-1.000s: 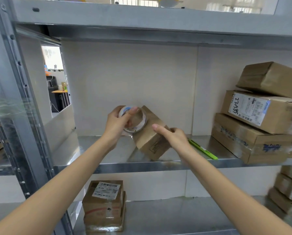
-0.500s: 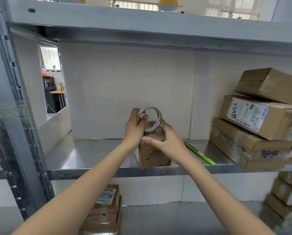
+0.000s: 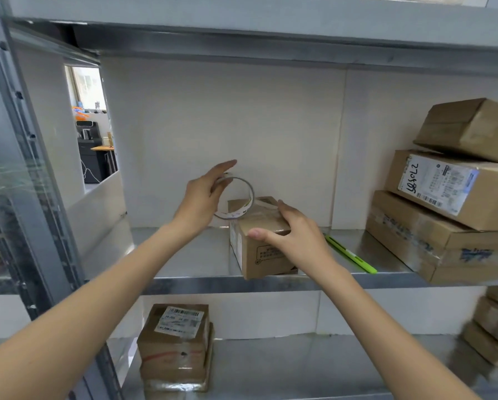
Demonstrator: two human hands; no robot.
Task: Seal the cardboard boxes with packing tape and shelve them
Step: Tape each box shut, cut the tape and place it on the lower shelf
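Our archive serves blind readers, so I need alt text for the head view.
A person's right hand steadies a small cardboard box on a metal shelf while the left hand holds a roll of clear packing tape at its top. Stacked cardboard boxes sit right.

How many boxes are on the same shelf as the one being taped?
4: the small box under the right hand, and a stack of three at the right: bottom, middle, top. More may hide past the edge.
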